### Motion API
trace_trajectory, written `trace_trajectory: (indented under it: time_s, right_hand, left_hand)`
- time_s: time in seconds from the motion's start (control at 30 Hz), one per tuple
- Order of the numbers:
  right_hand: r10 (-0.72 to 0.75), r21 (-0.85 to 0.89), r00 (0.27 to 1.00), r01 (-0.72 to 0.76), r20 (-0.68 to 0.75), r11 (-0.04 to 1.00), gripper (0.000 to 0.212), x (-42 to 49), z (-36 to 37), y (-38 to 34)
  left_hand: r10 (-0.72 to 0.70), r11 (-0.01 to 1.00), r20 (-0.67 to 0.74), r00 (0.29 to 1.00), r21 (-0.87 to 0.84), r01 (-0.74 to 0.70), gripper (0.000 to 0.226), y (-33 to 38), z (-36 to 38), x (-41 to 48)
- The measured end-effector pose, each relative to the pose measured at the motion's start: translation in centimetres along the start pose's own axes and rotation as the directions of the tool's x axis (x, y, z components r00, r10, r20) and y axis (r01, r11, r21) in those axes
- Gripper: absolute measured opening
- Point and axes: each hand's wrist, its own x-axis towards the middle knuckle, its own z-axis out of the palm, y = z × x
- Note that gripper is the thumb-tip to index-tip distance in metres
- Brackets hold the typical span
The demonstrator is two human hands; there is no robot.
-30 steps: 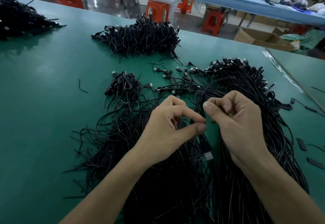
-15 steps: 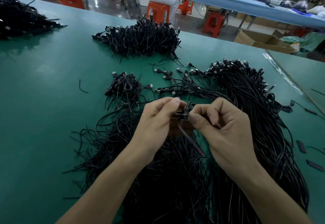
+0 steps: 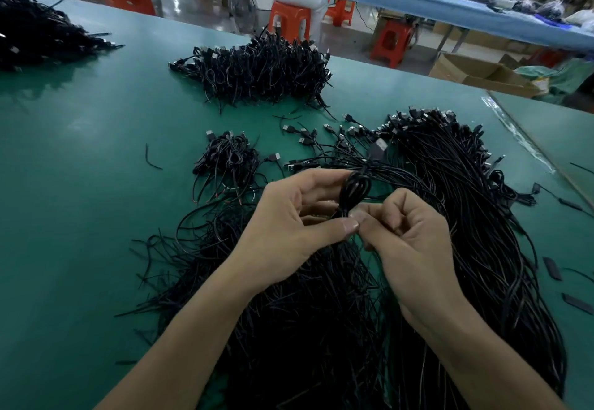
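A thin black cable is folded into a small coiled loop [image 3: 353,191] above a big heap of loose black USB cables [image 3: 450,249] on the green table [image 3: 80,184]. My left hand [image 3: 295,226] holds the coil between thumb and fingers. My right hand [image 3: 408,242] pinches the cable at the coil's lower end, its fingertips touching my left thumb. Both hands hover over the heap's middle.
A small pile of coiled cables [image 3: 229,159] lies to the left, a larger pile [image 3: 260,68] farther back, another [image 3: 35,36] at the far left. Black strips [image 3: 553,268] lie at the right. Beyond the table edge are orange stools, a seated person and cardboard boxes.
A second ago the hands pinched a straight stretch of cable; since then they have folded it into a compact coil and shifted slightly up and left.
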Motion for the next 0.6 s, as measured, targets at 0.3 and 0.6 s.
trace_trajectory:
  time_s: [0.3,0.6]
  right_hand:
    - [0.185,-0.217,0.979,-0.162,0.090,0.963,0.022,3.7,-2.4,2.5]
    - [0.287,-0.951,0.947,0.056,0.146,0.303,0.059,6.4,-5.4,10.0]
  left_hand:
    - [0.019,0.988,-0.195,0.981,0.152,0.011,0.038,-0.4,-1.5,0.7]
    - [0.083,0.887,-0.649,0.756,0.395,0.241,0.034,-3.4,-7.7,4.5]
